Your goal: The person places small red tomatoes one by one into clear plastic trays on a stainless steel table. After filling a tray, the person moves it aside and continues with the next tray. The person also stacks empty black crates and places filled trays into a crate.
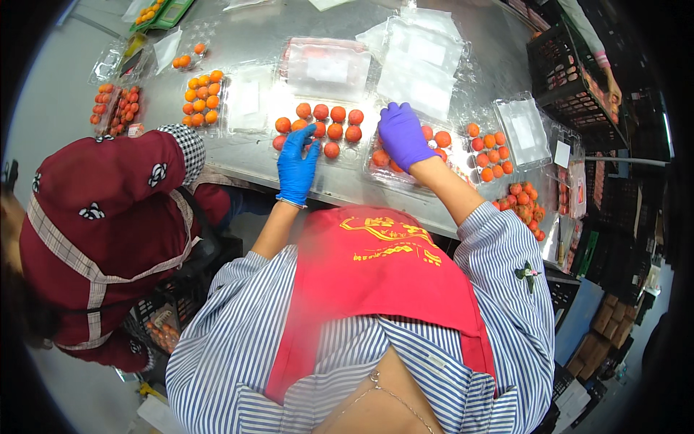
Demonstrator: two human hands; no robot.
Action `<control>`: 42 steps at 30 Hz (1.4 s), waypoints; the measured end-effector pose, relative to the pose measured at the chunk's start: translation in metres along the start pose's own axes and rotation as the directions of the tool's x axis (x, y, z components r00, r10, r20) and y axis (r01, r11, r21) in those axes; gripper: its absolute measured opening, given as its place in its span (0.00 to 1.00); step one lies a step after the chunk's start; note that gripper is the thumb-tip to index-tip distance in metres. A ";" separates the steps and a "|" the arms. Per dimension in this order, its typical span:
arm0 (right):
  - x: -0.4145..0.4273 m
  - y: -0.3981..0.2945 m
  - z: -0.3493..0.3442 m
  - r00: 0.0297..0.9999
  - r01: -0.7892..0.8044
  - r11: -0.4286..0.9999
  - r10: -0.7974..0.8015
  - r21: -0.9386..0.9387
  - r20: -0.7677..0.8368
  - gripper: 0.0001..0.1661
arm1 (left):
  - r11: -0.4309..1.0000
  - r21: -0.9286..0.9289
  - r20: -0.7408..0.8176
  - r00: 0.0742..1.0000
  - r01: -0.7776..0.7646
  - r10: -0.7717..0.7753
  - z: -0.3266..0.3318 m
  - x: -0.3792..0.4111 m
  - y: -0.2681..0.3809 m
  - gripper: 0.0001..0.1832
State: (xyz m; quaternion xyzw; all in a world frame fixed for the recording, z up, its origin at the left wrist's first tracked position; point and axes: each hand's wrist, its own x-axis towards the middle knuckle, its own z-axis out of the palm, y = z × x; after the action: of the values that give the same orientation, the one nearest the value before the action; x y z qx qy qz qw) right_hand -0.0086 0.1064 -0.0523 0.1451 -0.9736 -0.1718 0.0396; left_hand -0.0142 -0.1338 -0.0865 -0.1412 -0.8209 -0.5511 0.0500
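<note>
My left hand (296,169), in a blue glove, reaches over the left part of an open clear plastic clamshell tray (355,153) holding rows of red-orange tomatoes (334,131). Its fingertips are at the tomatoes; the hand partly covers them, and a firm grip cannot be made out. In a purple glove, my right hand (405,138) bends down over a second clear clamshell (379,172) just to the right. Several tomatoes (443,139) show around it. The right fingertips point away from me near the clamshell's far edge, and whatever lies under the palm is hidden.
Lidded clamshells and white pads (420,76) lie farther back on the metal table (244,43). Filled trays (201,100) stand left and right. Loose tomatoes (521,200) are piled at right, below a black crate (569,81). A co-worker in maroon (108,217) stands at left.
</note>
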 end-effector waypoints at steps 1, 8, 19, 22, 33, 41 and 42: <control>-0.001 0.005 -0.004 0.999 -0.019 0.990 0.025 0.137 -0.046 0.03 | 0.992 -0.084 0.034 0.995 0.098 -0.096 0.003 0.001 0.006 0.17; -0.040 0.035 -0.041 0.938 -0.110 0.443 0.343 0.890 -0.055 0.20 | 0.605 -0.490 0.568 0.756 0.627 -0.324 0.033 0.010 0.044 0.22; -0.082 -0.001 -0.050 0.810 -0.038 0.098 0.585 0.995 -0.027 0.22 | 0.604 -0.519 0.674 0.724 0.605 -0.147 0.059 0.014 0.080 0.22; -0.084 -0.006 -0.046 0.746 -0.198 -0.313 0.567 0.929 0.350 0.20 | 0.674 -0.535 0.611 0.784 0.510 -0.109 0.055 0.012 0.088 0.27; -0.080 -0.023 -0.050 0.813 -0.120 -0.673 0.355 0.730 0.461 0.25 | 0.824 -0.547 0.395 0.914 0.149 0.097 0.057 0.005 0.098 0.35; -0.083 -0.027 -0.053 0.733 -0.108 -0.116 0.661 0.987 0.158 0.29 | 0.864 -0.437 0.322 0.941 0.248 -0.107 0.058 -0.003 0.093 0.15; -0.082 -0.028 -0.052 0.727 -0.125 -0.010 0.680 0.992 0.099 0.29 | 0.888 -0.375 0.346 0.929 0.265 -0.130 0.058 -0.004 0.095 0.16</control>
State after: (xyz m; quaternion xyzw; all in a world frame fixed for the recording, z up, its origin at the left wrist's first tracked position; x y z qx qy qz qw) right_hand 0.0844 0.0884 -0.0153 -0.1328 -0.7980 0.5549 0.1941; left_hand 0.0215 -0.0475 -0.0250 -0.1484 -0.6923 -0.6858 -0.1683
